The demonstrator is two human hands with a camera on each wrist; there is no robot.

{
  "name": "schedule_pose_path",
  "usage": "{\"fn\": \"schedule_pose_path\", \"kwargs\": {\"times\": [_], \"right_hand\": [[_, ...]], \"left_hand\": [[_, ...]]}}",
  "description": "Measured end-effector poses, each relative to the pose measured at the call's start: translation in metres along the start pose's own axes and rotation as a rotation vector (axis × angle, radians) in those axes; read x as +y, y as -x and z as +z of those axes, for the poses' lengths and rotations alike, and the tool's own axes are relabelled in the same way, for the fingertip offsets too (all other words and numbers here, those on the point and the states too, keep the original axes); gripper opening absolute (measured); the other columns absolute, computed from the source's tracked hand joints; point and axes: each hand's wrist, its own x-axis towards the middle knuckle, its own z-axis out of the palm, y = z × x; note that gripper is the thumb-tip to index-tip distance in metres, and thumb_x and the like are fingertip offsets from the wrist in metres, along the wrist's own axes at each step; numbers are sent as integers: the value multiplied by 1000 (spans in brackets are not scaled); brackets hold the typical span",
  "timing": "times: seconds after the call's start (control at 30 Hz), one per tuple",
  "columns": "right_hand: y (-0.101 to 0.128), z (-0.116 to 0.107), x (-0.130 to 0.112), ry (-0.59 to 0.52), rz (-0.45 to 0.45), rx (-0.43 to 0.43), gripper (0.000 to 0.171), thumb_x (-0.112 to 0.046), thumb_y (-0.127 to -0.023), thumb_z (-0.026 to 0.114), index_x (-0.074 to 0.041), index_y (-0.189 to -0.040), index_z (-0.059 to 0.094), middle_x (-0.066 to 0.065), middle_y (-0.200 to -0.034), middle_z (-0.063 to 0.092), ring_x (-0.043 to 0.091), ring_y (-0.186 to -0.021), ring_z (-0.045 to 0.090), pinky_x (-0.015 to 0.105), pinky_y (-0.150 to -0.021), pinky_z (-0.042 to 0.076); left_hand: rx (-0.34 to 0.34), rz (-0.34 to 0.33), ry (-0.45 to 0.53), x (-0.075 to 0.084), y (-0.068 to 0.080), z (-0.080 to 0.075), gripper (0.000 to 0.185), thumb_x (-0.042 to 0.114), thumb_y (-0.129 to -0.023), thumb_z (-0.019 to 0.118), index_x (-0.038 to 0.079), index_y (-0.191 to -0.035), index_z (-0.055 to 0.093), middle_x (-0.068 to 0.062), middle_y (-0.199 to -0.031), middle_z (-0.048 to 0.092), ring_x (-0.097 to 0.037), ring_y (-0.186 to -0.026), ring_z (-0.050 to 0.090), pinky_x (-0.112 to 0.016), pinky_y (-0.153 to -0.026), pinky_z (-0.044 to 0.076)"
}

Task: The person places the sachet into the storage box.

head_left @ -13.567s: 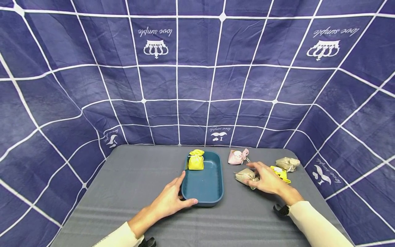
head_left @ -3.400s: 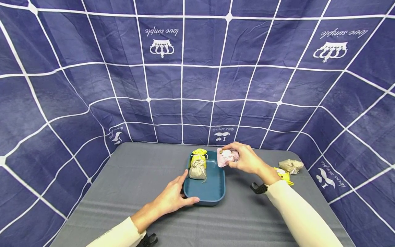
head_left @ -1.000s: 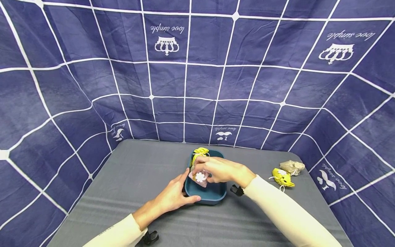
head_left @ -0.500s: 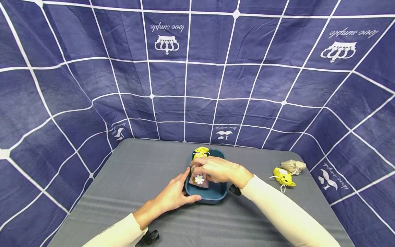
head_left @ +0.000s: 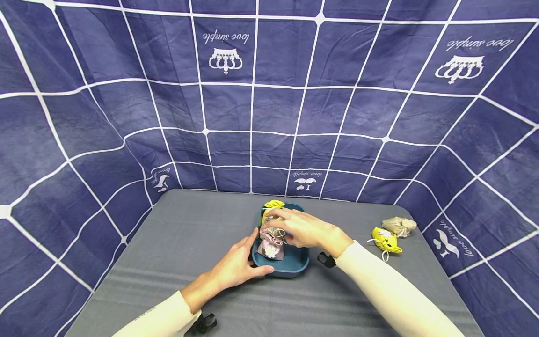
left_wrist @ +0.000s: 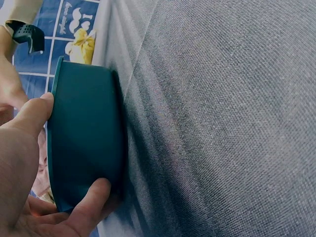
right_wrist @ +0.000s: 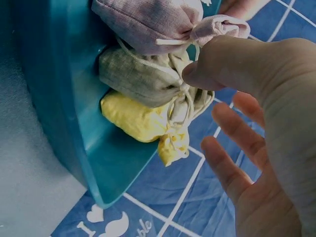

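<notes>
My left hand (head_left: 236, 267) grips the near left corner of a blue-teal plastic tray (head_left: 290, 273); in the left wrist view its thumb rests at the rim and fingers lie against the outer wall (left_wrist: 86, 133). Above the tray, my right hand (head_left: 305, 229) has its fingers spread and relaxed, close to the pouches' tied necks. Three drawstring pouches sit side by side in the tray: a pink pouch (right_wrist: 148, 22) with a white flower, a beige pouch (right_wrist: 133, 74) and a yellow pouch (right_wrist: 131, 116). My right hand partly hides the beige one in the head view.
On the right of the grey table (head_left: 202, 220) lie another yellow pouch (head_left: 386, 240) with a white flower and another beige pouch (head_left: 397, 225), close together. A blue curtain (head_left: 278, 112) with white grid lines surrounds the table's back and sides.
The pink pouch was carried from the table into the tray by my right hand and let go there. The beige pouch went in before it. My left hand stays at the tray.
</notes>
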Motion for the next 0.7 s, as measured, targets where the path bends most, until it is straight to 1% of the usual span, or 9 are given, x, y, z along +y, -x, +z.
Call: {"fn": "schedule_pose_path", "kwargs": {"times": [0.1, 0.2, 0.43, 0.57, 0.7], "right_hand": [[8, -1, 3, -28, 33, 9, 74, -2, -91, 97, -21, -156, 70, 11, -164, 64, 29, -150, 67, 52, -119, 63], [16, -2, 5, -41, 71, 10, 74, -2, -91, 96, -21, -157, 69, 12, -166, 63, 30, -150, 66, 52, -120, 62], [35, -6, 10, -71, 147, 15, 66, -9, -101, 90, -23, -161, 67, 13, -168, 62, 33, -152, 65, 59, -120, 61], [48, -7, 12, -81, 169, 53, 64, -13, -103, 89, -24, -162, 67, 10, -166, 63, 32, -149, 67, 58, -118, 62], [61, -7, 15, -87, 189, 110, 63, -12, -101, 90, -24, -160, 70, 10, -165, 65, 29, -144, 70, 57, -113, 64]], "left_hand": [[-5, -6, 7, 1, -1, 1, 129, 57, -90, 100, -8, -179, 33, -38, -170, 56, -40, -146, 70, -55, -121, 60], [-9, -14, 15, 1, -1, 1, 129, 57, -90, 100, -8, -180, 33, -38, -170, 55, -35, -136, 74, -52, -116, 63], [-10, -7, 16, 2, -1, 0, 129, 57, -91, 99, -8, -180, 32, -37, -172, 54, -28, -122, 78, -46, -109, 66], [-18, -5, 21, 2, -1, 0, 128, 56, -91, 99, -8, -180, 32, -37, -172, 53, -21, -109, 81, -36, -100, 68], [-18, -3, 26, 2, 0, 0, 128, 54, -91, 100, -9, -180, 32, -38, -172, 52, -20, -105, 83, -30, -95, 68]]}}
